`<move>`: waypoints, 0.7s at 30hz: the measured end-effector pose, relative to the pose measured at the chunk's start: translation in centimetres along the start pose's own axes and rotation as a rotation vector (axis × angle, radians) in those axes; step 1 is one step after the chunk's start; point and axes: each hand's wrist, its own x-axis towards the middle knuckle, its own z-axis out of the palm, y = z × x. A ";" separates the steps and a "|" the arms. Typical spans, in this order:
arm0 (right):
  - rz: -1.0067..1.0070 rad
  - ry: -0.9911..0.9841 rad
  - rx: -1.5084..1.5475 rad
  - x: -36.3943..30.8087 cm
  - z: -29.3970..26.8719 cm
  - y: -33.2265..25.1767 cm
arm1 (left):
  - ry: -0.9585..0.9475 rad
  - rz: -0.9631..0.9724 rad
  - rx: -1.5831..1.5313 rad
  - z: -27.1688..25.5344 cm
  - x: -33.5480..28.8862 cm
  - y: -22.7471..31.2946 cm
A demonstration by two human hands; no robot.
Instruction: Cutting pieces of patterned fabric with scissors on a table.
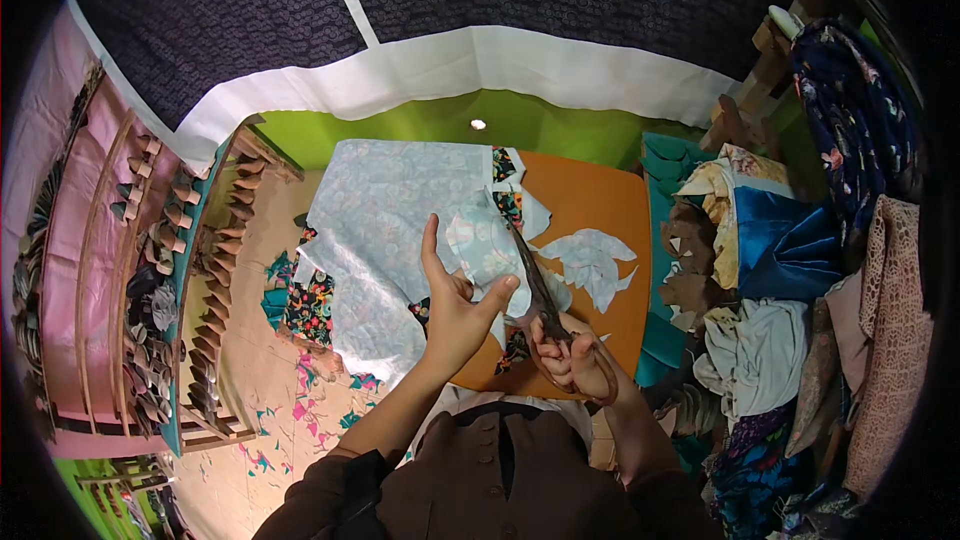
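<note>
The right hand [572,352] has its fingers around scissors [541,285], by pale cloth [385,195] on the orange table [590,185]; left hand [460,318] fingers spread apart. Around — scraps [592,262], piled cloths [757,355], a rack [188,340], a green wall [400,125].

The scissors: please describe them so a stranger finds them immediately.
Find the orange table at the centre. Above its near side, the person's right hand grips the scissors. Their long, dark blades stand out from the pale cloth nearby.

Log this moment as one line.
Left hand: thumb and forefinger spread, over pale fabric | Right hand: gripping scissors | Orange table: cut pieces right of scissors
</note>
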 end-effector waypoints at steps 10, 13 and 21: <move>-0.061 0.004 -0.102 -0.1 0.0 0.0 | -0.128 -0.043 -0.018 -0.5 0.0 0.0; -0.025 0.015 -0.105 -0.3 0.5 -0.8 | -0.118 -0.033 0.013 -0.6 -0.1 0.0; 0.099 0.217 -0.016 0.3 -1.2 2.7 | -0.143 -0.189 -0.019 -2.6 1.5 -1.1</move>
